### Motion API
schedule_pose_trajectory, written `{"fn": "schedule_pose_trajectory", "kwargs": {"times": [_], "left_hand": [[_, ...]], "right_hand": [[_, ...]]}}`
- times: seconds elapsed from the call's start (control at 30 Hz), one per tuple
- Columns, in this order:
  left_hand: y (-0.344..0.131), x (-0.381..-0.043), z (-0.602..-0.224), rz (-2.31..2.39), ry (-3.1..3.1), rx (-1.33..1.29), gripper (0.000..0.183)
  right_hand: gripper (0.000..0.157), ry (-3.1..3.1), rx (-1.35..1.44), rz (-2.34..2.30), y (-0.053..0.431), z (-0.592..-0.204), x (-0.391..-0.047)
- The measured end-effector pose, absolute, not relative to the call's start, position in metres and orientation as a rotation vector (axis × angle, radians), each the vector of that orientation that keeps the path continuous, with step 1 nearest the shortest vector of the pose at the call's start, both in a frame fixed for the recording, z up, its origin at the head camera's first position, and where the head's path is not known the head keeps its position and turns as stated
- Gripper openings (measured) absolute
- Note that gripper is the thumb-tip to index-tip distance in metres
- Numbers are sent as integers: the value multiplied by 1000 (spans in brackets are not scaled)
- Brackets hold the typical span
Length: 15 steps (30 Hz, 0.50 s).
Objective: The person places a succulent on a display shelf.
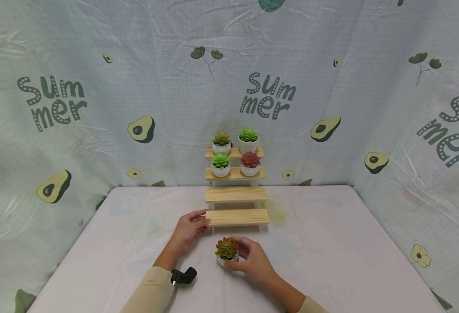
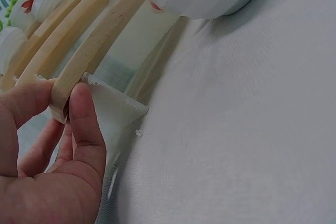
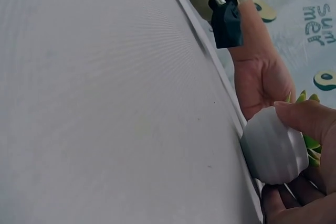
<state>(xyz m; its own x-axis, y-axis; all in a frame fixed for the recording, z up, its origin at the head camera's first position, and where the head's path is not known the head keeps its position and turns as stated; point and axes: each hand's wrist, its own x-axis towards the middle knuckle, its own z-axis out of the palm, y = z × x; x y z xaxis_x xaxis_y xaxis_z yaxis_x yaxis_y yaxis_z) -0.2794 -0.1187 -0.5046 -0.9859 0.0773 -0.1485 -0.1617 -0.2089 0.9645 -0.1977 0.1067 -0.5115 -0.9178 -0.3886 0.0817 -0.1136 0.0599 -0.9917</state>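
My right hand (image 1: 256,262) grips a small potted succulent (image 1: 227,248) with green and reddish leaves, thumb and fingers on either side of its white pot. In the right wrist view the ribbed pot (image 3: 274,148) is at or just above the tabletop; contact is hard to tell. My left hand (image 1: 187,231) pinches the left end of the lowest wooden step (image 1: 237,217) of a tiered plant stand. Up close in the left wrist view, thumb and fingers hold that step's end (image 2: 79,72), beside a whitish side panel (image 2: 113,95).
On the stand's top tier (image 1: 235,153) sit a brownish-green succulent (image 1: 221,140) and a green one (image 1: 248,135). Below them, another tier holds a bright green succulent (image 1: 220,160) and a red one (image 1: 250,160). A pale cloth covers the table (image 1: 315,243); printed curtains (image 1: 182,108) stand behind.
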Motion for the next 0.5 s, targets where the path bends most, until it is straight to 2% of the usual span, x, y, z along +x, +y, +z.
{"fn": "schedule_pose_trajectory", "kwargs": {"times": [0.5], "left_hand": [[-116, -280, -501, 2329, 1860, -197, 44]], "right_hand": [[65, 2110, -478, -1966, 102, -511, -199]]}}
